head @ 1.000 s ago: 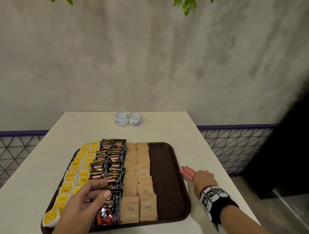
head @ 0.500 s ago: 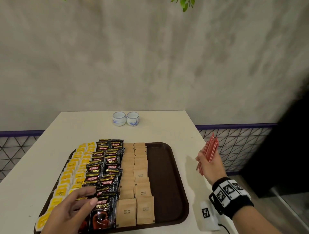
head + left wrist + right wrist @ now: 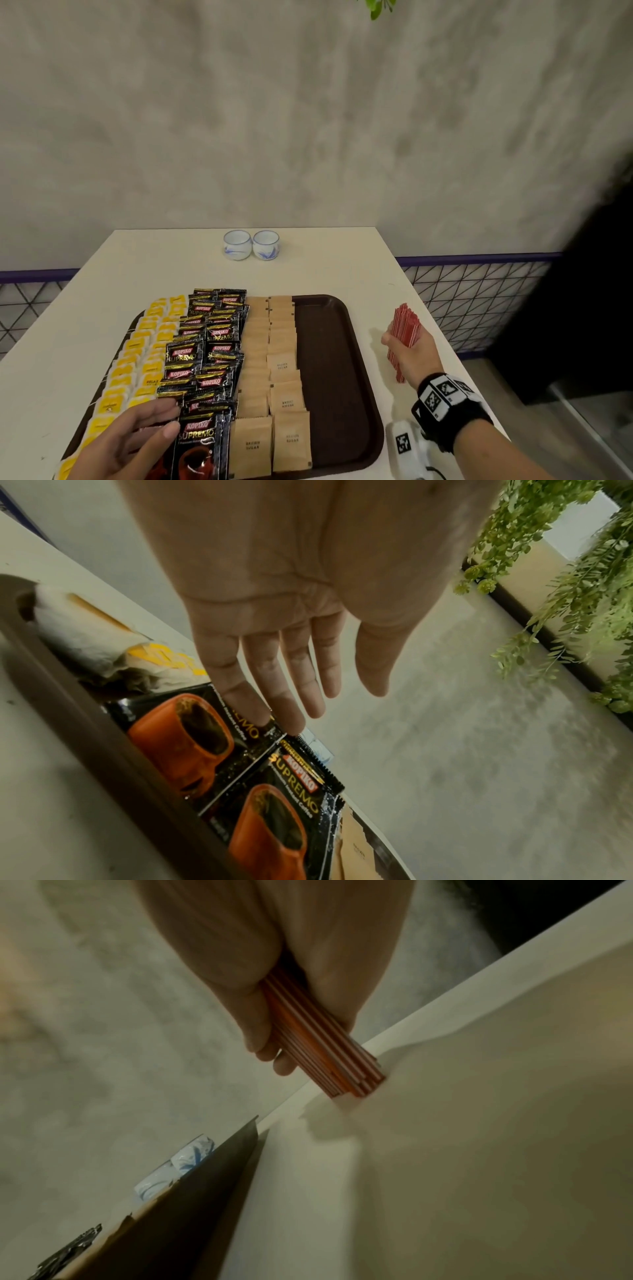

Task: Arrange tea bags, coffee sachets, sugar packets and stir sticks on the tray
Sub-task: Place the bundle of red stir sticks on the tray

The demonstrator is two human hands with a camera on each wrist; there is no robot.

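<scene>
A brown tray (image 3: 329,359) on the table carries rows of yellow tea bags (image 3: 137,359), black coffee sachets (image 3: 205,346) and tan sugar packets (image 3: 274,356); its right strip is bare. My right hand (image 3: 409,353) grips a bundle of red stir sticks (image 3: 406,325) to the right of the tray, above the table. In the right wrist view the stir sticks (image 3: 322,1042) poke out past my fingers (image 3: 270,1053). My left hand (image 3: 137,442) lies flat with straight fingers (image 3: 274,685) on the nearest coffee sachets (image 3: 192,739) at the tray's front left.
Two small white cups with blue marks (image 3: 251,244) stand at the table's far edge. A white marker block (image 3: 404,445) lies on the table by my right wrist. The table's right edge is close to my right hand.
My right hand lifted the stir sticks off the table and now holds them in the air beside the tray. My left hand has stayed on the front sachets.
</scene>
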